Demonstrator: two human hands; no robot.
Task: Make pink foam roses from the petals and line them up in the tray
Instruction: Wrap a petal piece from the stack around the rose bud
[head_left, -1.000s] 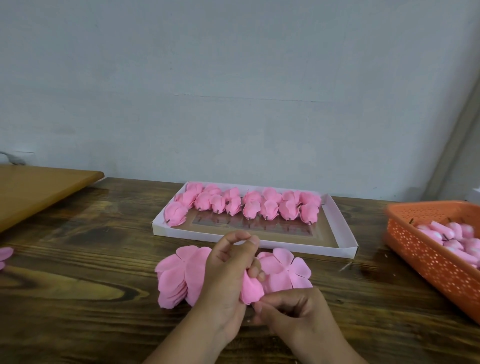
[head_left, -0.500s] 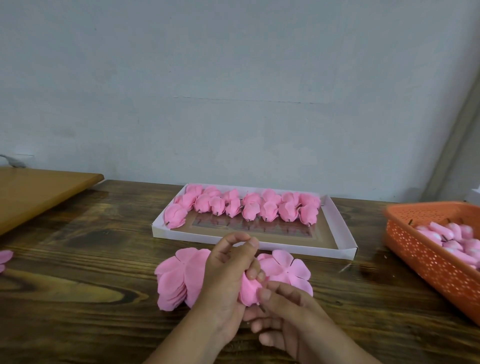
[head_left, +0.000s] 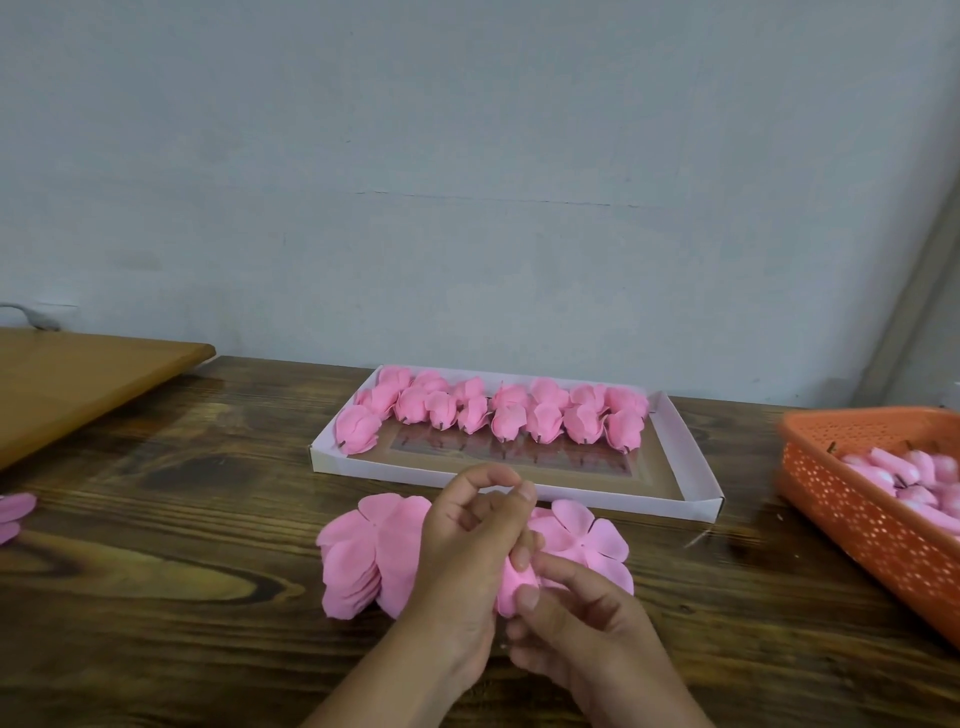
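At the far left edge a few loose pink petals (head_left: 14, 514) are lying on the dark wooden table (head_left: 156, 545), and behind them a lighter wooden board (head_left: 78, 384) is sitting raised at the table's back left corner. Moving toward the middle, a stack of flat petal cutouts (head_left: 363, 556) is resting on the table, just in front of the white tray (head_left: 696, 478). The tray is lying lengthwise near the wall, and two rows of finished pink roses (head_left: 498, 410) are lining its far side, their short stems pointing toward the person; the near half of the tray's floor is showing bare brown. Right of the stack, the left hand (head_left: 467, 551) is curling its fingers around a half-made rose (head_left: 514, 582), with thumb and forefinger arched above it. The right hand (head_left: 576, 623) is pinching the same rose from below and from the right, thumb pressing on the foam. Partly hidden behind both hands, another flat five-lobed cutout (head_left: 587, 530) is lying on the table. At the far right an orange perforated basket (head_left: 862, 519) is standing well apart from the tray, holding pink rose buds (head_left: 904, 473).
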